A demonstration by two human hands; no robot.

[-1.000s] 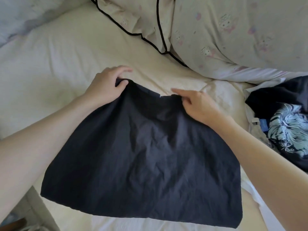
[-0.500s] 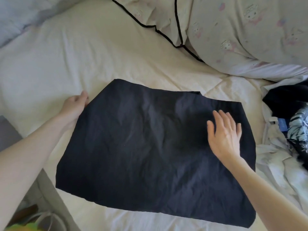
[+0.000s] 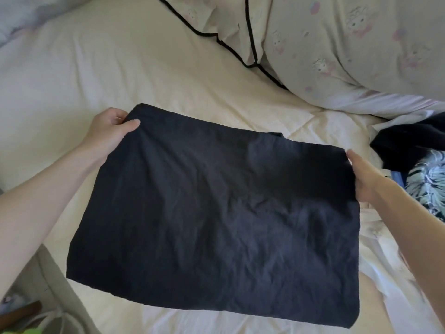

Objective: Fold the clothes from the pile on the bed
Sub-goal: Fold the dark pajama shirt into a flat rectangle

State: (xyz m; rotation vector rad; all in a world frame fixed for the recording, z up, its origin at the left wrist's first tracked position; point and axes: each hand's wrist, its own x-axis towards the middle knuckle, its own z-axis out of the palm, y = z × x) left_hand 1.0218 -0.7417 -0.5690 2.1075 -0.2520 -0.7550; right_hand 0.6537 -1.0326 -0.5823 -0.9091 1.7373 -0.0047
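Note:
A dark navy garment (image 3: 216, 213) lies spread flat on the cream bed (image 3: 120, 75), folded into a rough rectangle. My left hand (image 3: 109, 132) pinches its far left corner between thumb and fingers. At the garment's right edge, near the far right corner, my right hand (image 3: 366, 179) grips the cloth; its fingers are hidden under the fabric. The pile of clothes (image 3: 414, 165) sits at the right edge of the view, with a black shirt bearing a pale printed figure on top.
A patterned duvet with black piping (image 3: 337, 44) is bunched at the back right. White fabric (image 3: 390, 273) lies under my right forearm. The bed's left edge drops to the floor, where a bag (image 3: 36, 319) stands at the lower left.
My right hand slid from flat on the garment to its right edge and took hold. My left hand went from lying beside the left edge to pinching the far left corner.

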